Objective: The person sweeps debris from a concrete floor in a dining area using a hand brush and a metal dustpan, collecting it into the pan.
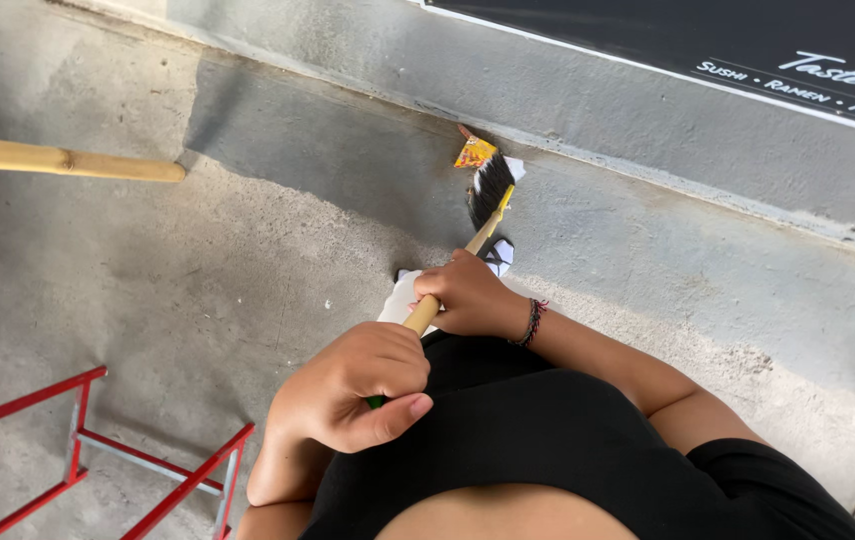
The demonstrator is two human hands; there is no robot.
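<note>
Both my hands grip a broom by its bamboo handle (pixel 481 238). My left hand (pixel 356 385) closes around the upper end, close to my chest. My right hand (pixel 470 295) holds the handle lower down and wears a dark bead bracelet. The dark bristle head (pixel 489 187) rests on the concrete floor at the foot of a grey wall step. An orange and yellow wrapper (pixel 475 152) lies right against the bristles' far tip. White scraps of paper (pixel 500 256) lie near the handle and under my right hand.
A red metal frame (pixel 83 440) stands at the lower left. A bamboo pole (pixel 58 160) juts in from the left edge. A dark sign with white edging (pixel 748 45) runs along the wall at the top right. The grey ledge (pixel 648 110) borders the floor.
</note>
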